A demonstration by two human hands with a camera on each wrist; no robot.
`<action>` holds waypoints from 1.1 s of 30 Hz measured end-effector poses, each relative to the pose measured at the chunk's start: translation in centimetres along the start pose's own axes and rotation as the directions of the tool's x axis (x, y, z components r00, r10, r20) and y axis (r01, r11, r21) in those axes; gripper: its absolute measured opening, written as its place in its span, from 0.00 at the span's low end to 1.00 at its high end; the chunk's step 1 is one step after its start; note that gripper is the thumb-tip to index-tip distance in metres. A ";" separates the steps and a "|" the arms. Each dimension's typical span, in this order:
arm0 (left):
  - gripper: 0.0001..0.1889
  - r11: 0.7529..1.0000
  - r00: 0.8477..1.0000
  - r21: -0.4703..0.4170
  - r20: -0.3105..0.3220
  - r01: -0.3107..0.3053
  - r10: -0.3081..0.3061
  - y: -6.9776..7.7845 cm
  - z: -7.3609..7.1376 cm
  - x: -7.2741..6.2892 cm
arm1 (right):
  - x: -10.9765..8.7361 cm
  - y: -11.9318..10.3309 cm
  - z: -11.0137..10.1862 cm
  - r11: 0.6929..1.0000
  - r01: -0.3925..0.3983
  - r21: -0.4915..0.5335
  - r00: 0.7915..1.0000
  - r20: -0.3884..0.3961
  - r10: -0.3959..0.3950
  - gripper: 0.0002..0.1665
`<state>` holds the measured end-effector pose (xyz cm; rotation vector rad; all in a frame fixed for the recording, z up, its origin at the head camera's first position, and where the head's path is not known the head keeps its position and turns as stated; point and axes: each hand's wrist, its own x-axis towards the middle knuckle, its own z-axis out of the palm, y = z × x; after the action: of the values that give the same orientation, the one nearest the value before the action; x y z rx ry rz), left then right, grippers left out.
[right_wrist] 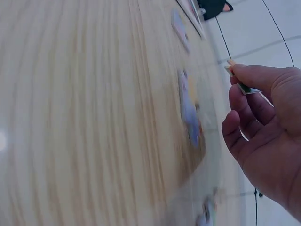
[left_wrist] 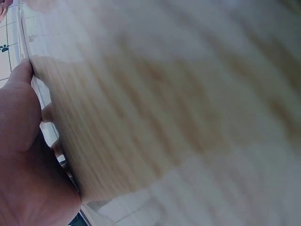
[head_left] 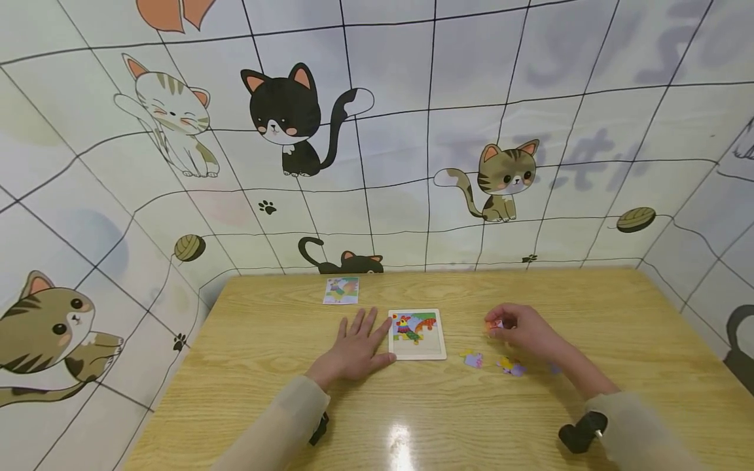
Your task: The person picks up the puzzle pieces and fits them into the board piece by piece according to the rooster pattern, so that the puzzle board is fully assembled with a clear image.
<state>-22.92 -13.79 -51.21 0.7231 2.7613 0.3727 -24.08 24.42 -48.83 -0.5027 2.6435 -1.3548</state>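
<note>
A partly filled jigsaw board (head_left: 417,335) with a white rim and a bright rooster picture lies at the middle of the table. My left hand (head_left: 358,350) rests flat beside it, fingers spread, with thumb and forefinger at the board's left rim. To the right of the board, my right hand (head_left: 524,330) pinches an orange-and-pink puzzle piece (head_left: 493,325) between thumb and fingers. The right wrist view shows this right hand (right_wrist: 268,117) raised above the table, the piece's edge between thumb and forefinger. In the left wrist view the left hand (left_wrist: 23,136) lies against the wood.
Loose puzzle pieces lie right of the board: a lilac one (head_left: 473,359), a yellow-and-purple one (head_left: 511,366) and a bluish one (head_left: 554,368) partly behind the right forearm. A picture card (head_left: 341,290) lies at the back left. A cat-printed cloth (head_left: 400,144) hangs behind the table.
</note>
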 end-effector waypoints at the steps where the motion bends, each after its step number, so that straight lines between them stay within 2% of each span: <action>1: 0.42 1.000 1.000 -0.001 -0.003 -0.005 0.005 0.1 -0.1 -0.1 | 0.2 -0.4 0.5 1.000 0.008 0.012 1.000 0.000 -0.008 0.12; 8: 0.41 1.000 1.000 0.005 -0.001 -0.001 0.001 0.6 -0.7 -0.4 | 1.2 -3.3 4.0 0.996 0.049 0.074 0.999 0.004 -0.049 0.11; 16: 0.41 1.000 1.000 -0.002 0.006 -0.002 0.002 0.7 -0.9 -0.4 | 2.0 -4.2 7.0 0.994 0.090 0.068 0.996 -0.009 -0.089 0.09; 25: 0.41 1.000 1.000 0.003 0.010 0.001 -0.001 0.7 -0.7 -0.3 | 3.0 -4.9 8.7 0.997 0.045 0.065 0.998 -0.036 -0.043 0.10; 33: 0.41 1.000 1.000 0.005 -0.012 -0.009 0.009 0.5 -0.4 -0.1 | 3.9 -4.9 9.4 0.997 0.059 0.056 0.998 -0.025 -0.058 0.08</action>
<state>-22.74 -13.55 -50.66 0.7371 2.7715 0.3737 -24.18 13.26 -50.27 -0.5646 2.6201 -1.4559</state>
